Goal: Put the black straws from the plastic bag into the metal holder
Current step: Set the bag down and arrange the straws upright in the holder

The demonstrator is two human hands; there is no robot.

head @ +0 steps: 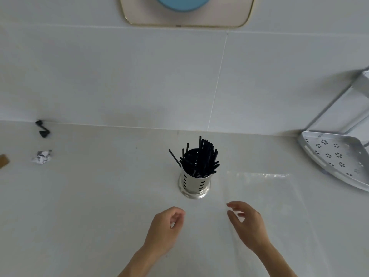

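Standing upright just beyond both sets of fingertips, the metal holder (194, 181) was seen on the white counter (89, 196), filled with black straws (199, 156) that fanned out above its rim. The left hand (166, 228) was held near the counter with its fingers loosely curled and nothing gripped between them. The right hand (246, 223) was held with its fingers relaxed and slightly apart, over the near edge of the flattened plastic bag (265, 192), which was spread beyond and to the right of those fingers.
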